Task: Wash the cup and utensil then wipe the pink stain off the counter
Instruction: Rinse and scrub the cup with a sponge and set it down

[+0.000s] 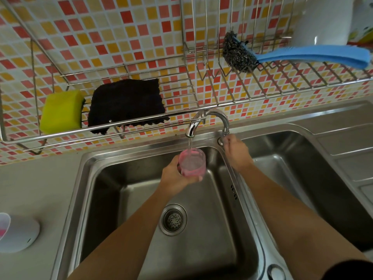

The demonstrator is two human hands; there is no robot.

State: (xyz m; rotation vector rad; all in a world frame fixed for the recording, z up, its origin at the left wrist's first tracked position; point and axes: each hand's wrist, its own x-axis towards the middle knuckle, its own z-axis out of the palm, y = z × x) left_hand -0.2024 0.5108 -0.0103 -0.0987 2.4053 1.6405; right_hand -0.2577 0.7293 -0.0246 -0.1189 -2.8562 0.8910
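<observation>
Gripping a small clear cup (192, 163) filmed with pink residue, left hand (177, 175) curled round its lower wall, cup upright over the left basin of the stainless steel double sink (121, 188) and directly beneath the curved chrome faucet spout (198, 119). Thin stream of water (190, 143) falling from the spout into the cup's open mouth. Right hand (236, 153) up at the foot of the faucet, fingers closed around the small chrome tap knob (221, 140) on the ridge between the two basins. Round perforated drain strainer (173, 219) on the basin floor, between the two forearms. Above the sink, against red, orange and yellow mosaic tiles, a steel wire rack (282, 93): yellow-green rectangular sponge (61, 112) at its left end, dark fuzzy square cloth (127, 104) just beside it, one edge drooping over the front rail. Higher and to the right, a steel-wool scrubber with a long blue plastic handle (238, 52) lying across the rack. On the grey counter (40, 188) at far left, a white rounded object (20, 233) with a trace of pink at the frame edge, too cropped to identify.
</observation>
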